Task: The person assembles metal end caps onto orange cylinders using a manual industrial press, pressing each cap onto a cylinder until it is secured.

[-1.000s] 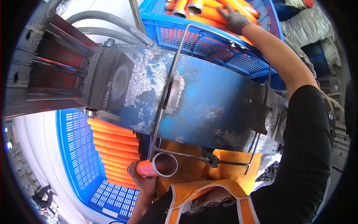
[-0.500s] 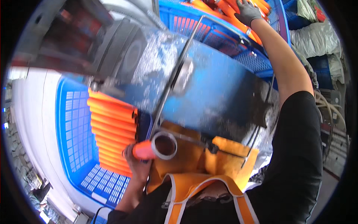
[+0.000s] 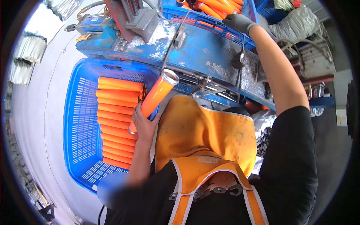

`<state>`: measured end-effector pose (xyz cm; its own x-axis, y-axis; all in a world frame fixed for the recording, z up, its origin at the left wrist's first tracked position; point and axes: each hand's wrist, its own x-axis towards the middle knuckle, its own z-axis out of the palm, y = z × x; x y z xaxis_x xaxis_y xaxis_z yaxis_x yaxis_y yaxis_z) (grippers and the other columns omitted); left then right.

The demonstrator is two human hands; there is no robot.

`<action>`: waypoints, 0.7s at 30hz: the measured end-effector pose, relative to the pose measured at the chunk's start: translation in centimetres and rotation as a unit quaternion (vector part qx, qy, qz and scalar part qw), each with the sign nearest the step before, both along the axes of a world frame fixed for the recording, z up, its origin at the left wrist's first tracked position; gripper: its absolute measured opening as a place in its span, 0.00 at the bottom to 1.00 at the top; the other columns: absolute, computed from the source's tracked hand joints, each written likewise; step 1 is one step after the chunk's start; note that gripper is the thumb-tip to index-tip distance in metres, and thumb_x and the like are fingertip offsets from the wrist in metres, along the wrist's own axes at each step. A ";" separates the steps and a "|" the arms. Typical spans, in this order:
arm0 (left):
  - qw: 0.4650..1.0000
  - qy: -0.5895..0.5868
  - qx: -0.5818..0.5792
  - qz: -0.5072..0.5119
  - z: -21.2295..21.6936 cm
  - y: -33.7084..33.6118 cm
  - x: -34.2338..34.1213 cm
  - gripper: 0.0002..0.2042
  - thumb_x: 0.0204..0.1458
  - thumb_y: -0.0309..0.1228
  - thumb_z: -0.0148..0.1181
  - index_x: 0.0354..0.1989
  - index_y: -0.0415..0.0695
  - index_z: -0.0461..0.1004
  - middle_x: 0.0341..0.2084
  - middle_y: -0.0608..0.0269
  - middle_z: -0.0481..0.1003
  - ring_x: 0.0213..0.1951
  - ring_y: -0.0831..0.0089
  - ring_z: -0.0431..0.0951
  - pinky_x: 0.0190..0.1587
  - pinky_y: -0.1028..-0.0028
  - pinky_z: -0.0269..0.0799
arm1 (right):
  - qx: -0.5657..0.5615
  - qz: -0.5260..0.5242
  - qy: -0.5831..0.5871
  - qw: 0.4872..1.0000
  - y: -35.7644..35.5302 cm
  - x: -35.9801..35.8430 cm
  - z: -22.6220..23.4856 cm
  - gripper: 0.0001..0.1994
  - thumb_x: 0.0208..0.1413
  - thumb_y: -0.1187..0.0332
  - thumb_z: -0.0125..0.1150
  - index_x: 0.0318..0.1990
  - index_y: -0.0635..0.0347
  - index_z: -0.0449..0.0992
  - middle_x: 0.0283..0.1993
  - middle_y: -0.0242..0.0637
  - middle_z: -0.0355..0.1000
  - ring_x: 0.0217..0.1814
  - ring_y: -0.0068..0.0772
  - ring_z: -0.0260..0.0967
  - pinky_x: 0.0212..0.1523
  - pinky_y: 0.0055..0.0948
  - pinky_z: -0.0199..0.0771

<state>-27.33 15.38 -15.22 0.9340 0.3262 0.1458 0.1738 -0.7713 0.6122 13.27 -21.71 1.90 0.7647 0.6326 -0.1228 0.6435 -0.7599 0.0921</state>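
My bare left hand (image 3: 144, 122) is closed around an orange tube (image 3: 158, 95) with a pale metal ring on its open upper end. The tube tilts, its upper end toward the blue machine and its lower end over the blue crate (image 3: 69, 123). Inside that crate several orange tubes (image 3: 119, 108) lie stacked side by side. My right hand (image 3: 240, 24), in a dark grey glove, reaches far forward to the near rim of another blue crate (image 3: 180, 17). Its fingers are stretched out beside more orange tubes (image 3: 215, 9), with no tube visible in them.
A worn blue metal machine (image 3: 202, 45) runs between me and the far crate, with a thin metal rod frame (image 3: 172, 43) and a grey clamp block (image 3: 144, 24) on it. An orange apron (image 3: 202, 135) covers my lap. Silvery sacks (image 3: 298, 24) lie at the far right.
The tube in my left hand has swung from pointing at me to slanting up and forward. My right hand has come back from over the far tubes to the near rim. The view has shifted.
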 end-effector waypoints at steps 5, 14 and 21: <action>0.998 -0.056 0.014 -0.031 -0.9 0.1 -0.2 0.38 0.48 0.42 0.70 0.63 0.38 0.59 0.54 0.42 0.67 0.57 0.43 0.65 0.60 0.50 0.58 | 0.242 -0.104 0.004 0.965 1.2 -18.2 4.1 0.22 0.63 0.52 0.54 0.53 0.62 0.75 0.44 0.52 0.77 0.47 0.52 0.76 0.50 0.40 0.74; 0.993 -0.112 0.010 -0.021 -3.2 1.9 -1.2 0.33 0.52 0.40 0.67 0.61 0.36 0.61 0.52 0.40 0.69 0.54 0.42 0.68 0.57 0.52 0.62 | 0.466 -0.293 0.112 0.827 -8.8 -45.2 -0.4 0.17 0.64 0.62 0.56 0.52 0.68 0.75 0.44 0.45 0.77 0.47 0.33 0.74 0.51 0.31 0.71; 0.975 -0.153 -0.012 -0.159 1.6 4.5 -2.9 0.32 0.48 0.36 0.70 0.60 0.40 0.64 0.51 0.46 0.70 0.54 0.46 0.69 0.56 0.53 0.64 | 0.421 -0.506 0.087 0.748 -22.7 -58.8 -11.6 0.16 0.61 0.64 0.58 0.47 0.70 0.77 0.45 0.49 0.78 0.47 0.40 0.75 0.50 0.33 0.71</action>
<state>-30.27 19.84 -13.66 0.9027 0.0339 0.4290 -0.2649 -0.7418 0.6161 -45.56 -44.36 -9.71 0.9226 -0.3510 -0.1597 -0.3542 -0.6075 -0.7110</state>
